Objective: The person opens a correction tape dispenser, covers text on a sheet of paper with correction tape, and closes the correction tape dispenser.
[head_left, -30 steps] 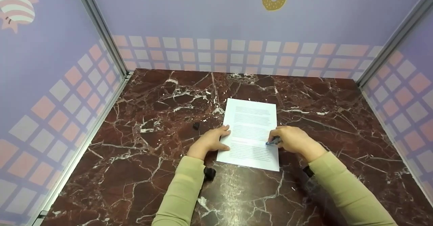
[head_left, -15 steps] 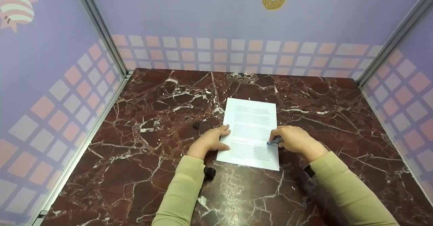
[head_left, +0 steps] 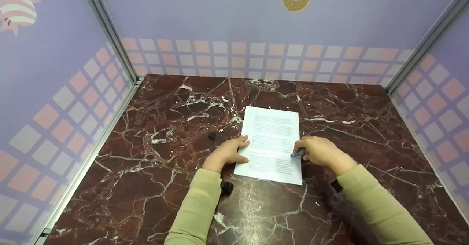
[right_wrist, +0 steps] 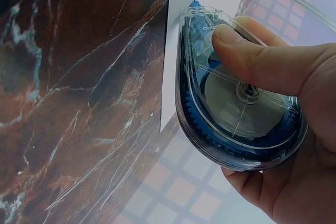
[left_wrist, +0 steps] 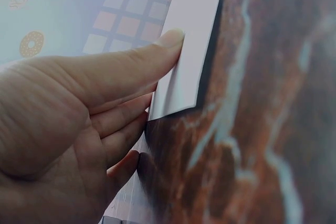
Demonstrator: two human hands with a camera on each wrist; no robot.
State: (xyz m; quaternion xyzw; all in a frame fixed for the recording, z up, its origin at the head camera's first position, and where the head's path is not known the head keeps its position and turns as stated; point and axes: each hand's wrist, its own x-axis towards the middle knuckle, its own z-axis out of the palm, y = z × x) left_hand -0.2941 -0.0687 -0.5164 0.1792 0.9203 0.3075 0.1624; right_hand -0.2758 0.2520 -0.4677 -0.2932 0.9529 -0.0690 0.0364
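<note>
A sheet of printed paper [head_left: 271,127] lies flat, slightly turned, in the head view. My left hand [head_left: 228,152] rests at its left edge, with thumb and a fingertip on the margin. In the left wrist view the thumb [left_wrist: 170,39] presses the sheet near a corner, while other fingers touch the tabletop beside it. My right hand [head_left: 319,150] grips a correction tape dispenser [right_wrist: 236,106] with a clear case and blue inner parts. Its blue tip [head_left: 292,156] meets the paper near the right ends of the text lines; the right fingers partly cover the dispenser.
The dark red marbled table [head_left: 176,201] extends around the sheet. A small black object [head_left: 212,136] lies left of the paper. Patterned lilac panels [head_left: 234,21] stand behind and at both sides. A black wrist device [head_left: 227,188] sits at the left cuff.
My right hand and the correction tape dispenser have shifted slightly right across the sheet. The left hand and the paper stay in place.
</note>
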